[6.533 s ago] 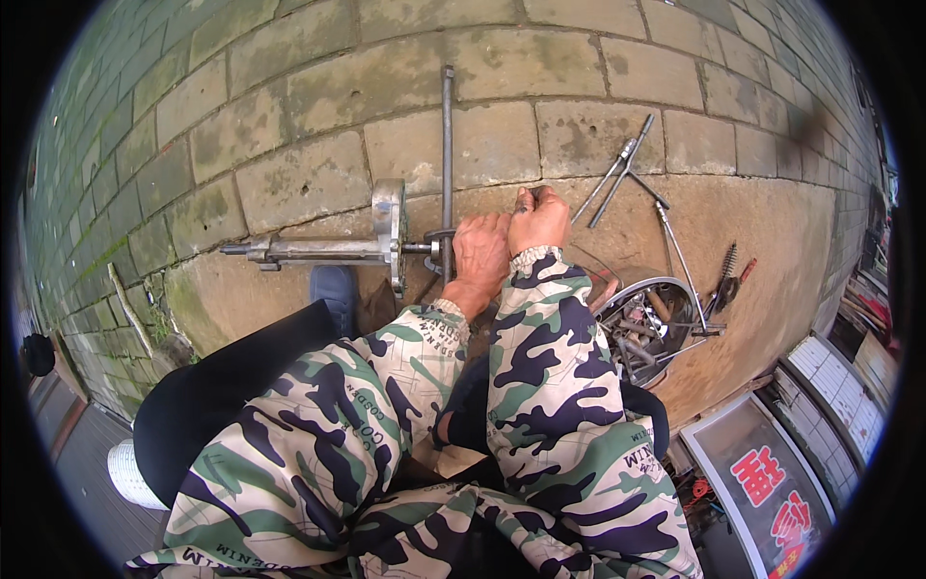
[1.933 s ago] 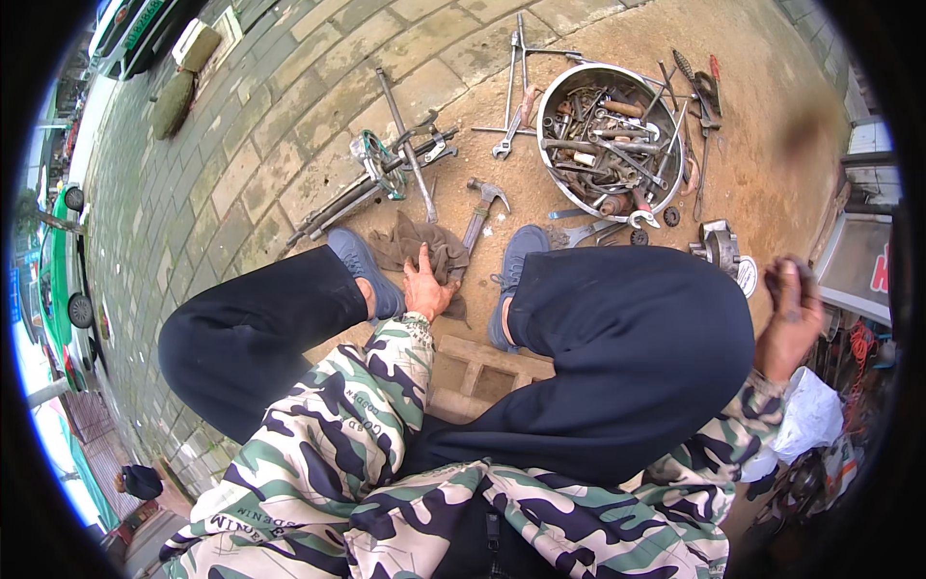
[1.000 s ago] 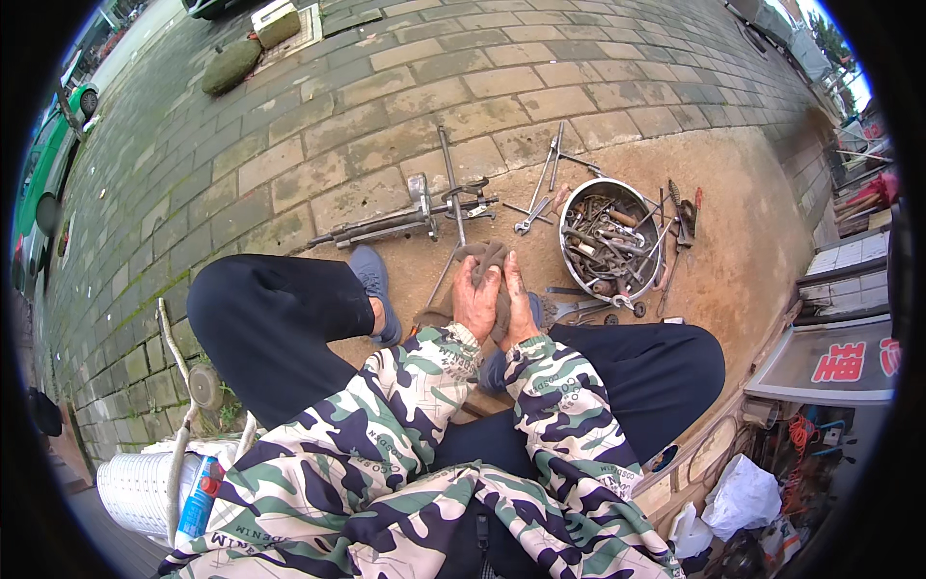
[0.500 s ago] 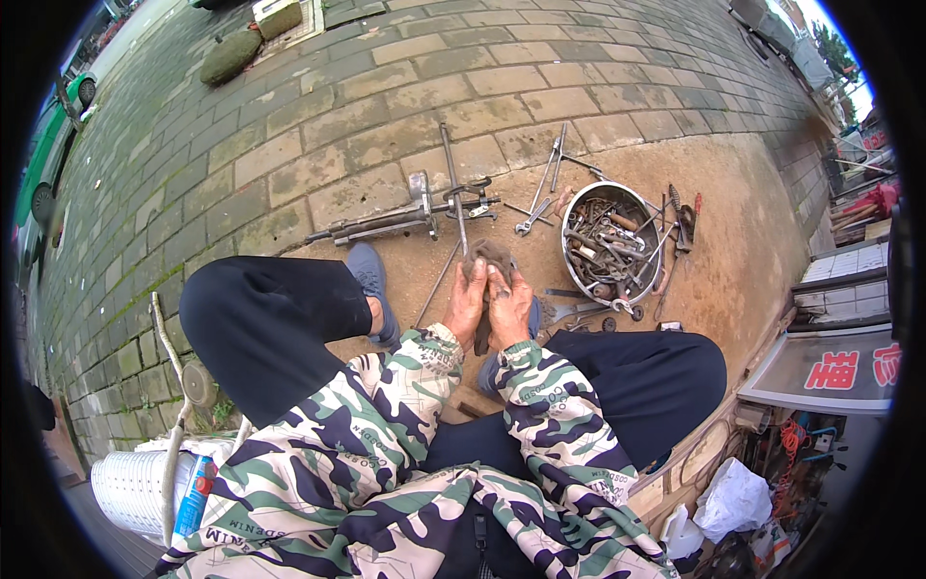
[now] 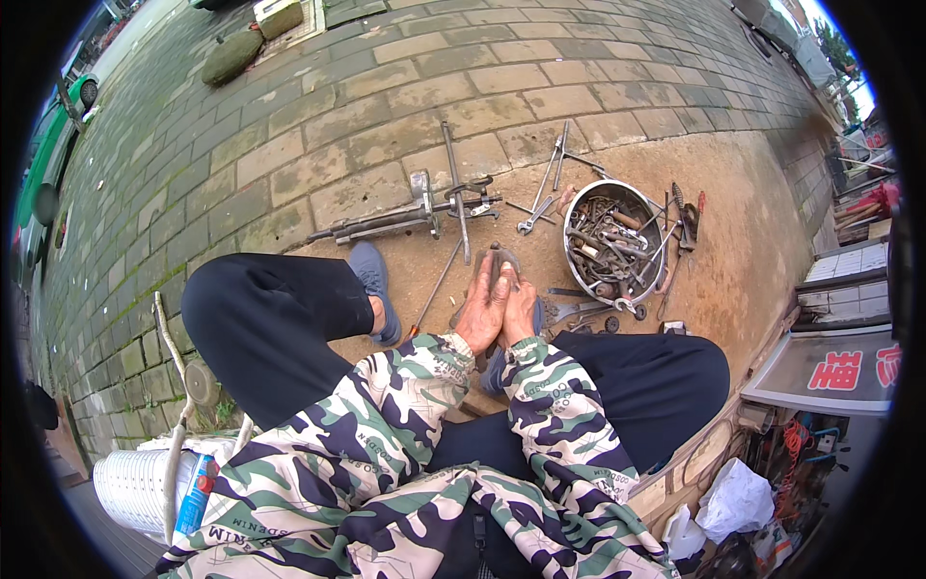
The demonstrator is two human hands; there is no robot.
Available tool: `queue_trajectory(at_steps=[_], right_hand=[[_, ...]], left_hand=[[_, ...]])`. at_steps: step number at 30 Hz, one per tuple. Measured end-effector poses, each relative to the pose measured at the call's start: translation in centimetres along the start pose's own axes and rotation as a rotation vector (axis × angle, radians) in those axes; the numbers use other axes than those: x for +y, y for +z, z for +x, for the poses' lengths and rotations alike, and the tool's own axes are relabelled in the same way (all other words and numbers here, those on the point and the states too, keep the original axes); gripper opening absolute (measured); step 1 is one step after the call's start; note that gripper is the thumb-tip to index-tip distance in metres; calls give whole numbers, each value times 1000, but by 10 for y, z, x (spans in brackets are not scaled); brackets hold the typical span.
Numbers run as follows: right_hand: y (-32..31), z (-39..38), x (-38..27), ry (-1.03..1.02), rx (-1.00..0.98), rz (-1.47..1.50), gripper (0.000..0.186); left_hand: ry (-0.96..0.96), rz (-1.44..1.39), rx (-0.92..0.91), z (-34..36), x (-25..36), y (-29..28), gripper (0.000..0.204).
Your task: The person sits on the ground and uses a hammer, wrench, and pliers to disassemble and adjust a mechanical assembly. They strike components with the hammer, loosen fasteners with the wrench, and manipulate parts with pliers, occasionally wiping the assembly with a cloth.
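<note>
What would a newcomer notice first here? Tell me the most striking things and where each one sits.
The eye goes first to the left hand and right hand pressed together around a small dark part, low between the knees. Just right of them a round metal bowl brims with rusty tools. Behind the hands, a long metal frame with clamps lies across the paving bricks.

Tool-filled metal basin (image 5: 617, 198) on paved ground (image 5: 318, 125)

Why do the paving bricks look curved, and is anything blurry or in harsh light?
Head view: the fisheye lens bends the brick paving toward the black rim. Light is soft and even, with no hard shadows or glare. The left hand, right hand and metal bowl of tools look sharp; things at the edge are squeezed.
</note>
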State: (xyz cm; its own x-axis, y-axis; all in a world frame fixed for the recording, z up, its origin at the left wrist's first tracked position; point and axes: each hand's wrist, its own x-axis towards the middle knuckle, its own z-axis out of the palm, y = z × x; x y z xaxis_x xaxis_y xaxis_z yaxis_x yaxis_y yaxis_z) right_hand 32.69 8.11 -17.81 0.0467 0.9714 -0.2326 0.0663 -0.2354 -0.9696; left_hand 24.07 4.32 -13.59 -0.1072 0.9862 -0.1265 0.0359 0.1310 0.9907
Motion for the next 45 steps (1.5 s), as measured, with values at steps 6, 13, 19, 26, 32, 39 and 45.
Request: queue_trajectory(at_steps=[6,13,19,26,32,39,45], right_hand=[[28,-23,-23,151,-46,-3,43],[33,-42,-61,181,-230,-176,52],[17,-30,-88,-155,-7,-598,46],[16,-5,-50,-264,-260,-113,86],[43,-51,-76,-300,-448,-266,77],[22,0,-66,-366,-316,-280,63],[7,8,-65,-25,-465,418,42]], left_hand=[[-173,-398,101,10,-28,-23,65],[-500,-752,74,31,-39,-57,44],[-536,-1050,-25,19,-1,-27,73],[-267,-806,147,12,8,-5,62],[207,-949,171,24,-78,-35,54],[-357,-547,77,9,5,-31,52],[-269,-494,82,7,27,-15,55]])
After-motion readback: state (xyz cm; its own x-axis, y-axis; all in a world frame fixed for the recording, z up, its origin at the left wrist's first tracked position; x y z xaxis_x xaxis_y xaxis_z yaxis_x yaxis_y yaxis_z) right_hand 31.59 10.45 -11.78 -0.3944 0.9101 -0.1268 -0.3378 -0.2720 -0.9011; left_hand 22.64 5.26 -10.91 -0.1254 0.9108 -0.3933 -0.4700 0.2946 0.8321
